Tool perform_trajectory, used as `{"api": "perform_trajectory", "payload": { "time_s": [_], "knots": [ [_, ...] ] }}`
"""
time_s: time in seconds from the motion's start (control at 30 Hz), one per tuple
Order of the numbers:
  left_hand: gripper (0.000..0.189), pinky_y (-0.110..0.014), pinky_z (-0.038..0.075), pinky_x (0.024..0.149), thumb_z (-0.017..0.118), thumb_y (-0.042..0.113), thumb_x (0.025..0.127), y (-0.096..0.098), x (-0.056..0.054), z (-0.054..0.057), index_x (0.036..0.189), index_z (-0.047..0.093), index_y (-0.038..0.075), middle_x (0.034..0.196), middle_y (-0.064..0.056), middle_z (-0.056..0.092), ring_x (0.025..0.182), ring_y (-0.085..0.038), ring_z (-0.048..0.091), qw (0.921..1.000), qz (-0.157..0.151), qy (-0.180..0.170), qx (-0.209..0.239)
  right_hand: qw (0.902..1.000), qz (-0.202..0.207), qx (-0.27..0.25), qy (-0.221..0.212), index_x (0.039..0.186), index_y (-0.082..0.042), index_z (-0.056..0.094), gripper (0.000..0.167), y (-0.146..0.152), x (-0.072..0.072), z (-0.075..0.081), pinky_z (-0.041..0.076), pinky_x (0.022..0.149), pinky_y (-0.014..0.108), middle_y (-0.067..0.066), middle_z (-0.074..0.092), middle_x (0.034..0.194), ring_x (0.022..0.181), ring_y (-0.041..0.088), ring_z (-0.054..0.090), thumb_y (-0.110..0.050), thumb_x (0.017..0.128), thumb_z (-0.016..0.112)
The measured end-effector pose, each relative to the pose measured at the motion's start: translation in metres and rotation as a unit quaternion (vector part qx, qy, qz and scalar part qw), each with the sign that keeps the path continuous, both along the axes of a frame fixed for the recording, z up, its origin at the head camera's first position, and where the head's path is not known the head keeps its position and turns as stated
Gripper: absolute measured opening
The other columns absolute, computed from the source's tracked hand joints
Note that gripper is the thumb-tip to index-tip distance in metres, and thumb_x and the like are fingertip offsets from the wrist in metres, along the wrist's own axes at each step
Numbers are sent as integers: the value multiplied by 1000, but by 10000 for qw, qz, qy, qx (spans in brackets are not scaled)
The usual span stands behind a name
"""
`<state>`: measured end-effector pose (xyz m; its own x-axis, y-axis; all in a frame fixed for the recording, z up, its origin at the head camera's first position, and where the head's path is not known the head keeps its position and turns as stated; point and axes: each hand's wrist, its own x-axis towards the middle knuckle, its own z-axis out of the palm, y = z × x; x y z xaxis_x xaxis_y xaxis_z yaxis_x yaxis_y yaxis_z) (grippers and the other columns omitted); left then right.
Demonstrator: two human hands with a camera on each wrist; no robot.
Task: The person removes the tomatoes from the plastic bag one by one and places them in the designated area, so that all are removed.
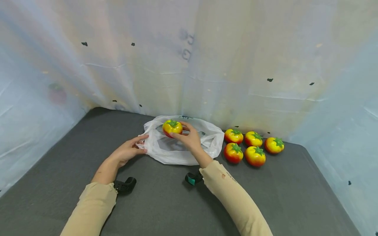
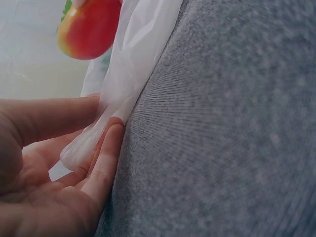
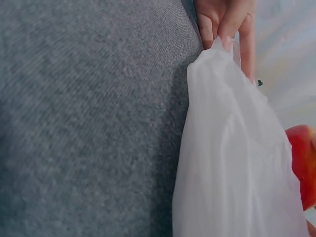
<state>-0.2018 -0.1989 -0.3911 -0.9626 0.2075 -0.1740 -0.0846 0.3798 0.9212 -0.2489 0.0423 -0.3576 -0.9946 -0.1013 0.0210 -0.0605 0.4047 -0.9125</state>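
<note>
A white plastic bag (image 1: 180, 159) lies on the dark table with its mouth spread open. My left hand (image 1: 125, 152) pinches the bag's left edge between thumb and fingers; in the left wrist view, bunched plastic (image 2: 81, 150) shows between them. Over the bag's mouth, my right hand (image 1: 191, 139) holds a glossy yellow-and-red tomato (image 1: 171, 127) with a green leafy top, gripping it from the right side. The tomato's red underside (image 2: 94, 29) appears at the top of the left wrist view. In the right wrist view, only part of the tomato (image 3: 302, 160) shows behind the bag.
Several similar tomatoes (image 1: 233, 153) stand on the table just right of the bag, near the back edge. Pale plastic sheeting (image 1: 224, 65) hangs behind the table and along both sides. Each wrist wears a black device (image 1: 125, 186).
</note>
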Motion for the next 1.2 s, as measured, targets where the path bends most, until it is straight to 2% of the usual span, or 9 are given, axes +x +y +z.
{"api": "perform_trajectory", "payload": {
  "time_s": [0.37,0.63,0.87,1.07,1.2],
  "knots": [
    [66,-42,37,95,61,9,93,3,0,0,151,28,7,135,-26,39,118,-33,41,9999,53,-92,-63,9997,220,-90,26,134,-17,55,62,8,7,8,52,87,37,12,56,130,106,31,62,-27,78,79],
    [67,-32,38,86,61,9,92,0,1,0,151,28,7,131,-24,40,109,-28,43,10000,52,-34,-65,9991,332,-233,101,133,-18,57,60,17,12,10,53,83,34,12,58,129,103,28,63,-27,78,79],
    [67,-29,38,84,60,8,92,-1,0,-2,151,27,6,127,-22,41,106,-26,44,10000,-39,36,-51,9988,330,-366,23,134,-17,56,59,28,17,13,54,82,34,11,57,130,104,29,62,-24,80,78],
    [66,-26,40,81,60,6,92,-1,-1,-1,150,28,4,125,-22,42,99,-21,45,9999,-63,92,-39,9983,340,-464,-8,133,-19,56,58,36,17,14,54,81,34,10,56,128,104,27,62,-24,80,78],
    [66,-26,40,82,60,6,92,-1,-1,1,150,28,4,125,-23,42,101,-22,45,9999,-62,97,-74,9982,371,-465,-8,134,-19,55,58,42,18,16,54,81,34,10,55,130,105,27,62,-24,81,77]
  ]
}}
